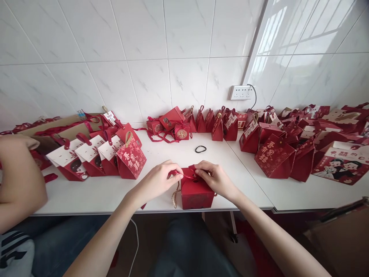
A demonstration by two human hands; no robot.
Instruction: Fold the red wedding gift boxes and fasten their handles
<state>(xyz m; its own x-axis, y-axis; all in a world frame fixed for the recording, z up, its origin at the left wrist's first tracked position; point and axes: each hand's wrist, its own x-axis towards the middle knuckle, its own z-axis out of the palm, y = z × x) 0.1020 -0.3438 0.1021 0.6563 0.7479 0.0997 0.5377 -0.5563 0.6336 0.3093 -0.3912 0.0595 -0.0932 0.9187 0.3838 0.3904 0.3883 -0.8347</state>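
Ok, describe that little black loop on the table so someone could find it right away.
On the white table against the tiled wall, look just left of and below the wall socket, in front of the back row of red gift boxes. The black elastic loop lies flat, alone: the only black ring among red boxes.

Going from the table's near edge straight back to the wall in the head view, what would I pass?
First the red box → black hair tie → row of red bags → wall socket.
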